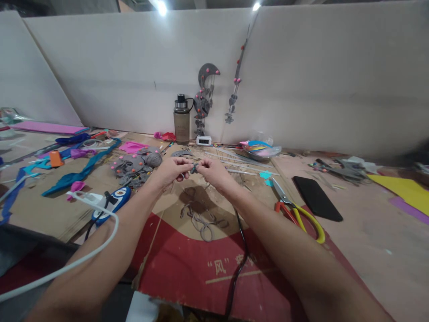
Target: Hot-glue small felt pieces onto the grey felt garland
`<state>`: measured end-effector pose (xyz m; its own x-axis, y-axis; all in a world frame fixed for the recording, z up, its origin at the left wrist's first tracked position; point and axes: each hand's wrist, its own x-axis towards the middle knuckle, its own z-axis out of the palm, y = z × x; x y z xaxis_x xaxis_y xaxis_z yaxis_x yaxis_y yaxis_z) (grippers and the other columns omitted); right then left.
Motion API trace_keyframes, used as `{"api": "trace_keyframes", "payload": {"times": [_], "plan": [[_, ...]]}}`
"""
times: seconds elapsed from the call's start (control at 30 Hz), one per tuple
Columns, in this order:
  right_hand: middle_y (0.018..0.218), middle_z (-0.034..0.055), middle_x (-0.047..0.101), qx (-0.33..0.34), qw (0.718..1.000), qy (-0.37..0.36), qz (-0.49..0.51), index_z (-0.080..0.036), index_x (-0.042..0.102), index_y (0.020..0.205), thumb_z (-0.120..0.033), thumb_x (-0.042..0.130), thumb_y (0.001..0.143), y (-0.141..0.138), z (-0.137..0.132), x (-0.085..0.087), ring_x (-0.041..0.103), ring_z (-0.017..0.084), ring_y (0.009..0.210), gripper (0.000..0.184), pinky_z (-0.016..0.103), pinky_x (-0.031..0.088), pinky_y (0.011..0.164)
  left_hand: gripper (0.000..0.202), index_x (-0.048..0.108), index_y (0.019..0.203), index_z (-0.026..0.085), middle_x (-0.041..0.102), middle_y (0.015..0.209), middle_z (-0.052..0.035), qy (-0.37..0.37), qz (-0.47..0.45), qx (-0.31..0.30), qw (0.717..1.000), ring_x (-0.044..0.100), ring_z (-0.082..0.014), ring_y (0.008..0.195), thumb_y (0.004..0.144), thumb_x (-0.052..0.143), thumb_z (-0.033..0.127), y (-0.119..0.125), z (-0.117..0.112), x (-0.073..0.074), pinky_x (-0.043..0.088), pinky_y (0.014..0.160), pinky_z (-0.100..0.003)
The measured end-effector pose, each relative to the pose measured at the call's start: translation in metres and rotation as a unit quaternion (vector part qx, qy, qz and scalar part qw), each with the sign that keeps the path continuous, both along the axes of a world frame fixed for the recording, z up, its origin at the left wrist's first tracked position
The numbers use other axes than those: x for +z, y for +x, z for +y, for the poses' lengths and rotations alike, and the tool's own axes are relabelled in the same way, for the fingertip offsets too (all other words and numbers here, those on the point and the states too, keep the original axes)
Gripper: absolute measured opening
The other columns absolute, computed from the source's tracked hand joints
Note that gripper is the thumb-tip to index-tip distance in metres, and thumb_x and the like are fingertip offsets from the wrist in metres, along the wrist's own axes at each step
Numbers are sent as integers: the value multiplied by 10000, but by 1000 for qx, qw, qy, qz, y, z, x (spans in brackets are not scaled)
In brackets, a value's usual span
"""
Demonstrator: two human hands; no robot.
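Observation:
My left hand (174,171) and my right hand (214,171) meet above the cardboard, fingertips pinched from both sides on a small grey piece (194,168). Its exact shape is mostly covered by my fingers. Below them, a loose tangle of grey cord (203,219) lies on the red and brown cardboard (174,268). Whether this cord joins the piece in my fingers I cannot tell. Left of my hands rests a pile of grey felt shapes (129,167) with pink and orange dots, beside a grey yarn ball (152,158).
Scissors (284,197) with yellow and red handles and a black phone (317,198) lie at right. A bottle (182,120) and small white clock (203,141) stand behind. A blue power strip (115,205) and white cable (114,232) are at left; a black cable (241,250) crosses the cardboard.

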<state>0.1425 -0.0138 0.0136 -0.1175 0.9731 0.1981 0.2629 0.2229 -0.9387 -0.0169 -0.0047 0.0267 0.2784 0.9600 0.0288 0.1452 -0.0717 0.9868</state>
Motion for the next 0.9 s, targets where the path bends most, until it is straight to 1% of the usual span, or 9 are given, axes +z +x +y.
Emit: {"api": "trace_keyframes", "payload": {"times": [0.13, 0.2, 0.27, 0.37, 0.47, 0.57, 0.77, 0.83, 0.9], "plan": [[533, -66, 411, -3, 999, 26, -29, -184, 484, 622, -300, 540, 668, -2, -4, 1, 336, 70, 489, 136, 215, 262, 480, 121, 601, 664, 134, 506, 447, 38, 72, 54, 10, 996, 397, -44, 380, 684, 649, 243, 3, -2, -3, 256, 378, -160], [537, -63, 423, -3, 999, 20, -29, -185, 484, 621, -303, 539, 668, -2, -3, 0, 338, 71, 488, 138, 217, 260, 477, 110, 592, 651, 136, 502, 445, 40, 83, 65, 19, 994, 398, -44, 379, 686, 642, 228, 4, -3, -3, 265, 381, -160], [524, -65, 416, -1, 1000, 2, -18, -191, 476, 623, -313, 531, 675, 1, 0, -2, 340, 74, 475, 144, 218, 260, 470, 146, 598, 668, 132, 552, 484, 18, 46, 38, -2, 998, 426, -48, 385, 712, 639, 265, 4, -3, -1, 303, 390, -163], [506, -68, 400, 1, 1000, -25, 3, -198, 460, 612, -318, 523, 683, 4, 4, -3, 340, 75, 455, 154, 219, 261, 461, 228, 629, 742, 115, 641, 588, -45, -47, -46, -60, 996, 526, -71, 452, 749, 635, 343, 1, -2, 2, 407, 454, -173], [508, -68, 407, 5, 999, -44, 9, -195, 463, 609, -311, 527, 680, 6, 5, -2, 338, 69, 448, 150, 217, 264, 457, 257, 657, 840, 108, 668, 625, -69, -80, -84, -64, 991, 601, -105, 532, 723, 679, 336, -2, 0, 4, 470, 511, -188], [505, -67, 408, 10, 999, -32, -2, -196, 464, 610, -320, 528, 685, 6, 3, -2, 344, 72, 457, 159, 217, 268, 463, 240, 667, 847, 112, 672, 616, -67, -56, -56, -55, 995, 611, -115, 531, 687, 713, 285, -1, 0, 3, 484, 509, -196], [534, -62, 422, 12, 997, 23, -68, -188, 496, 631, -332, 536, 689, 3, -2, 0, 342, 81, 501, 161, 226, 248, 489, 95, 634, 705, 125, 637, 528, -46, 43, 56, -16, 997, 582, -115, 457, 689, 660, 215, 4, -4, -1, 468, 460, -199], [544, -62, 428, 12, 996, 33, -81, -185, 498, 633, -335, 541, 688, 3, -2, 0, 341, 82, 508, 165, 229, 244, 497, 86, 627, 699, 123, 642, 533, -54, 40, 65, -20, 997, 590, -117, 461, 696, 646, 207, 3, -4, 1, 477, 472, -202], [547, -63, 431, 11, 996, 32, -84, -184, 502, 645, -340, 545, 692, 4, -1, 0, 339, 83, 507, 169, 231, 244, 500, 110, 631, 734, 121, 668, 583, -72, 9, 41, -50, 998, 628, -132, 516, 710, 648, 228, 1, -4, 3, 511, 527, -222]]}}
